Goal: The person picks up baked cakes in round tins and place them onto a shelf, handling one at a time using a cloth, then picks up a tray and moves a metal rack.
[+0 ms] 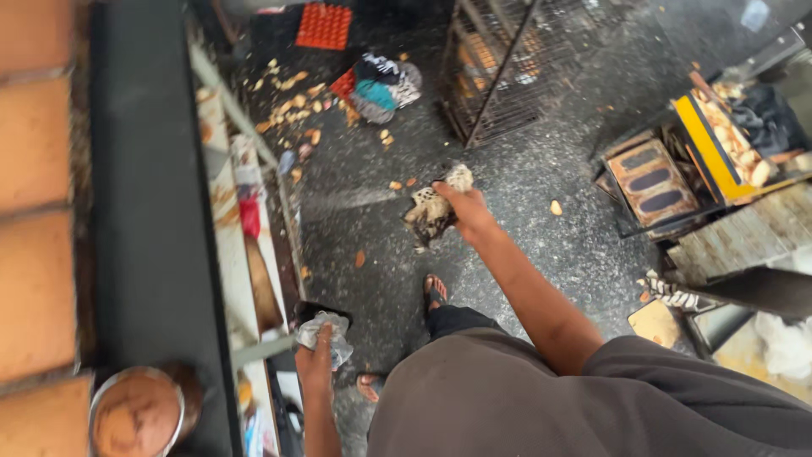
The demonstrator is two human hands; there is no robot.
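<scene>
Floor (507, 195): dark speckled, dusty. Directly on it: scattered light brown scraps (292, 106), densest at the top left; a heap of coloured cloths (381, 85); an orange studded mat (324, 25); a wire cage (499, 63); a striped rag (672, 292) at right. One lone scrap (556, 206) lies mid-floor.

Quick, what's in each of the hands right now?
Left hand: closed on a crumpled clear plastic bag.
Right hand: closed on a patterned rag, held out over the speckled floor.
</scene>
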